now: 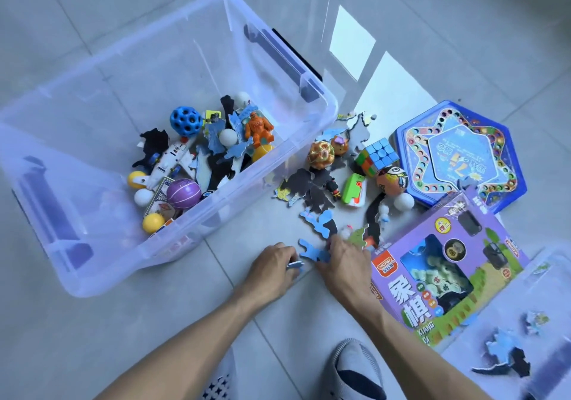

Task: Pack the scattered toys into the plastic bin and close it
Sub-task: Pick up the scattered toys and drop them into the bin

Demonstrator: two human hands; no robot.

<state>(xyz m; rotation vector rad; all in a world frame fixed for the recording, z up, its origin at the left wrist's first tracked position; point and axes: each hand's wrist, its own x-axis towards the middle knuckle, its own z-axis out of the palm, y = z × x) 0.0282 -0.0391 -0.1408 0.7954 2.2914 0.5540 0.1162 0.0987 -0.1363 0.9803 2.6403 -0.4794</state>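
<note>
The clear plastic bin [312, 140] stands open on the floor at the left, holding balls, an orange figure [259, 127], a white toy plane [173, 160] and puzzle pieces. Right of it lie scattered puzzle pieces [312, 189], a speed cube [377, 155], patterned balls, a green toy [355, 189], a blue hexagonal game box [463, 152] and a purple chess box [448, 270]. My left hand [272, 268] pinches a small puzzle piece just in front of the bin. My right hand [346, 263] presses on a blue puzzle piece [313, 253] on the floor.
A clear lid [525, 322] with a few puzzle pieces on it lies at the lower right. My grey shoes [358, 368] show at the bottom edge. Bright window reflections mark the grey floor tiles beyond the bin.
</note>
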